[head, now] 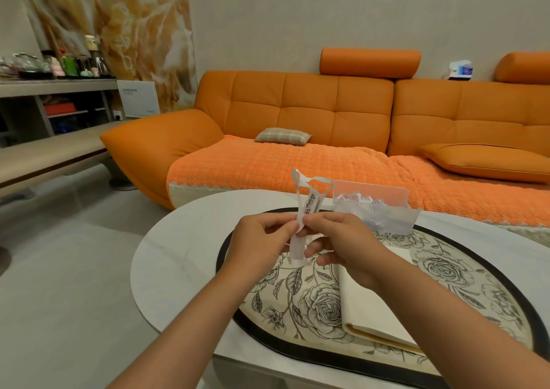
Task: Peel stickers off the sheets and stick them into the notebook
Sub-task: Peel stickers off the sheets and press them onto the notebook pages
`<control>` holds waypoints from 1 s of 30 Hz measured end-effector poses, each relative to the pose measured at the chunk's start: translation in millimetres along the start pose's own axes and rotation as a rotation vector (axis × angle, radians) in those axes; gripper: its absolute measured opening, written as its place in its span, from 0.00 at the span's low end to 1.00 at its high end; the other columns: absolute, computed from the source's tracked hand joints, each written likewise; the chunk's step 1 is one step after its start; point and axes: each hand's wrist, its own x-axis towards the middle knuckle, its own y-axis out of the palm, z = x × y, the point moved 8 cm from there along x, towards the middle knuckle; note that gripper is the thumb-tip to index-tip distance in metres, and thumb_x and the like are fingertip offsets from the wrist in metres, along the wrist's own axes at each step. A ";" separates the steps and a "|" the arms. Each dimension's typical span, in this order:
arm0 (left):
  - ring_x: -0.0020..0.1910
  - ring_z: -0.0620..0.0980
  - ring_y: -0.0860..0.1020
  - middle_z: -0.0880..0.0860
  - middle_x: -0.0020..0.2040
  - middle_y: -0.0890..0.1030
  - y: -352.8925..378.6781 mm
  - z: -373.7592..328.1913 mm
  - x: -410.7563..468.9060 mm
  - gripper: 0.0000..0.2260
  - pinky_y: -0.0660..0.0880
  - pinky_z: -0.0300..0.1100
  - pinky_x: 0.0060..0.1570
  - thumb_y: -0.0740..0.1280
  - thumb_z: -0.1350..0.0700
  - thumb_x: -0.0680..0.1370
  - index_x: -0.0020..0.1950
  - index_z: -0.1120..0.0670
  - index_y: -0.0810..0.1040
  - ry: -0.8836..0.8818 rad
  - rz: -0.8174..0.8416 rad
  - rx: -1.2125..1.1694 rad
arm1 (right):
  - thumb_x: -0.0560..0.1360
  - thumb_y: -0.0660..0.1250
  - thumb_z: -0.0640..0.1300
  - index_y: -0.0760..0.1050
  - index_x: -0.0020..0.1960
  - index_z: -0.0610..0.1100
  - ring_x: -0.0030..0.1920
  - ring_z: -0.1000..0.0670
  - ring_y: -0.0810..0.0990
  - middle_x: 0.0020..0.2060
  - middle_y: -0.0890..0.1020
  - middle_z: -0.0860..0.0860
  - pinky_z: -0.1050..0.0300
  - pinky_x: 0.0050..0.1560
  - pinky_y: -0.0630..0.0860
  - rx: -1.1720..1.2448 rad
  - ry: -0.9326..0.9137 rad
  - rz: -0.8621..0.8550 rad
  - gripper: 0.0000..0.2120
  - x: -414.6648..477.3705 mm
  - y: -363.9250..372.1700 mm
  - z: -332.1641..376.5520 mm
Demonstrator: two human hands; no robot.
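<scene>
Orange sofa [297,111]: behind the notebook [369,305].
White table [178,254]: under the notebook.
Floral mat [464,269]: directly beneath the notebook.
Notebook: cream page showing.
Clear packet [384,213]: just beyond the notebook.
Left hand [256,248], right hand [342,245]: above the notebook's far-left corner, both pinching the sticker sheet [309,207].
Sticker sheet: held upright between both hands.

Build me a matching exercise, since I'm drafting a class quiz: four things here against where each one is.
Things: 1 sticker strip; 2 notebook; 3 plaid cushion; 4 blue-and-white box.
Places: A on the sofa seat; B atop the sofa's back; C pinched between left hand and right hand; D on the floral mat.
Pairs: 1-C; 2-D; 3-A; 4-B.
</scene>
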 end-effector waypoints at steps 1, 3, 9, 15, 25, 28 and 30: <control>0.44 0.47 0.86 0.47 0.45 0.88 0.0 -0.2 0.2 0.07 0.83 0.51 0.50 0.72 0.58 0.78 0.51 0.48 0.87 -0.001 0.002 -0.005 | 0.80 0.68 0.45 0.83 0.53 0.41 0.33 0.49 0.81 0.45 0.86 0.45 0.58 0.31 0.75 0.027 0.032 0.020 0.09 0.6 0.4 -2.3; 0.45 0.46 0.86 0.47 0.45 0.88 0.3 0.3 0.7 0.07 0.83 0.51 0.50 0.71 0.59 0.79 0.52 0.49 0.87 -0.006 0.016 0.005 | 0.79 0.69 0.45 0.83 0.53 0.41 0.33 0.50 0.80 0.45 0.86 0.46 0.58 0.31 0.75 0.036 0.084 0.044 0.09 0.6 0.2 -6.0; 0.48 0.51 0.84 0.46 0.45 0.86 2.5 -1.4 2.3 0.08 0.81 0.56 0.54 0.75 0.50 0.75 0.45 0.35 0.85 0.046 0.093 0.125 | 0.74 0.76 0.42 0.83 0.47 0.41 0.28 0.52 0.77 0.36 0.84 0.47 0.60 0.27 0.72 -0.148 -0.113 -0.109 0.05 -0.8 -13.2 10.0; 0.47 0.40 0.82 0.38 0.44 0.85 -0.6 -1.6 3.0 0.10 0.80 0.52 0.55 0.71 0.47 0.77 0.45 0.28 0.82 0.105 0.106 0.346 | 0.68 0.80 0.51 0.80 0.48 0.56 0.33 0.59 0.74 0.38 0.79 0.57 0.62 0.35 0.74 -0.703 -0.566 -0.280 0.12 -12.4 -17.0 39.7; 0.46 0.37 0.82 0.36 0.43 0.85 1.4 -0.7 2.7 0.04 0.80 0.49 0.53 0.72 0.46 0.76 0.48 0.36 0.85 0.135 0.128 0.447 | 0.73 0.75 0.53 0.85 0.45 0.58 0.39 0.64 0.76 0.41 0.79 0.63 0.67 0.35 0.65 -1.035 -0.730 -0.162 0.02 -20.5 -3.2 45.5; 0.45 0.38 0.83 0.37 0.42 0.85 2.7 -2.4 1.7 0.06 0.81 0.50 0.53 0.74 0.48 0.75 0.44 0.35 0.85 0.130 0.134 0.428 | 0.73 0.75 0.52 0.84 0.43 0.58 0.39 0.66 0.75 0.41 0.79 0.62 0.68 0.34 0.64 -1.092 -0.749 -0.139 0.00 -22.2 -0.3 47.3; 0.44 0.38 0.83 0.38 0.41 0.85 2.9 -4.7 1.3 0.06 0.81 0.49 0.53 0.76 0.49 0.74 0.42 0.36 0.85 0.142 0.127 0.428 | 0.74 0.74 0.52 0.83 0.42 0.57 0.39 0.66 0.75 0.41 0.79 0.62 0.67 0.34 0.63 -1.108 -0.763 -0.131 0.02 -23.5 0.2 48.6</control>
